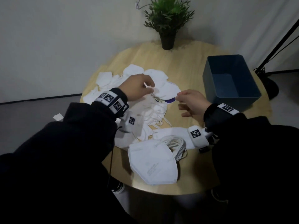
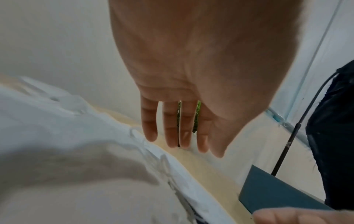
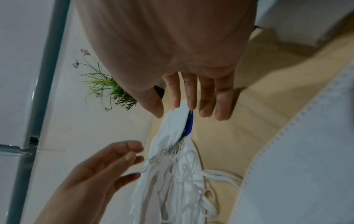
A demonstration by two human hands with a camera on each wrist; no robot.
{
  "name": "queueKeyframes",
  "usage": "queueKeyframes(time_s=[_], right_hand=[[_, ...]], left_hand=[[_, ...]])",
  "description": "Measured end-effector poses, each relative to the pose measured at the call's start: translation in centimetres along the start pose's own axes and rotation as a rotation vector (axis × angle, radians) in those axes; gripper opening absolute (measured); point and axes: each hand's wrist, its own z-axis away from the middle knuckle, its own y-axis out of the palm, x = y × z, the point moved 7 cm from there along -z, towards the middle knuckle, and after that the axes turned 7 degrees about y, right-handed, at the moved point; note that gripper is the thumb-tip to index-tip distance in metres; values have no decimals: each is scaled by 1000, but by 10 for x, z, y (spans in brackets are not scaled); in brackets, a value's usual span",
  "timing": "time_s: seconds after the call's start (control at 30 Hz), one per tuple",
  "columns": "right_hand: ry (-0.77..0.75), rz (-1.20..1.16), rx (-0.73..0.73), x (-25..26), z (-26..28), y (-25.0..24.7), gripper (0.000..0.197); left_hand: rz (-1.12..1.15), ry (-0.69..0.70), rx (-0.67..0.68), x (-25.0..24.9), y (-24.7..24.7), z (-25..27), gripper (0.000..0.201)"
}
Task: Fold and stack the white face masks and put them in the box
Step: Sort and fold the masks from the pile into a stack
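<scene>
Over the round wooden table (image 1: 186, 62) my right hand (image 1: 191, 101) pinches the edge of a white face mask (image 1: 168, 90) between thumb and fingertips (image 3: 176, 100); a blue-purple strip (image 3: 189, 122) shows at that edge. My left hand (image 1: 139, 89) hovers at the mask's other end, its fingers (image 2: 178, 128) straight and loose, touching the ear loops (image 3: 172, 153). A loose pile of white masks (image 1: 110, 80) spreads under and left of the hands. A stack of folded masks (image 1: 152, 164) lies near the front edge. The blue box (image 1: 208, 81) stands at the right with nothing in it.
A potted green plant (image 1: 168, 21) stands at the table's far edge. A black lamp stand (image 1: 275, 46) rises beyond the box on the right. A scrap of white (image 1: 58, 117) lies on the floor to the left. Bare tabletop shows between the masks and the box.
</scene>
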Motion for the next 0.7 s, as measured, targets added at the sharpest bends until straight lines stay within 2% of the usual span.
queueKeyframes(time_s=[0.07, 0.13, 0.3, 0.37, 0.43, 0.53, 0.57, 0.63, 0.7], right_hand=[[11, -4, -27, -1, -7, 0, 33], [15, 6, -37, -1, -11, 1, 42], [12, 30, -31, 4, -14, 2, 47], [12, 28, -30, 5, -14, 2, 49], [9, 19, -29, 6, -13, 1, 54], [13, -3, -15, 6, -12, 0, 51], [14, -34, 2, 7, -11, 0, 46], [5, -125, 21, 11, -7, 0, 47], [-67, -238, -25, 20, -6, -5, 45]], left_hand=[[-7, -10, -43, 1, 0, -25, 23], [-75, -7, -28, 0, 6, -52, 32], [-346, 3, 261, 2, 50, -90, 81], [-385, -14, 295, 4, 55, -96, 88], [-365, -13, 288, 1, 49, -104, 78], [-257, 56, 207, -18, 25, -111, 38], [-110, 50, 158, -23, 16, -111, 26], [345, -24, 113, -28, 9, -103, 13], [656, -47, 150, -33, 12, -93, 11]])
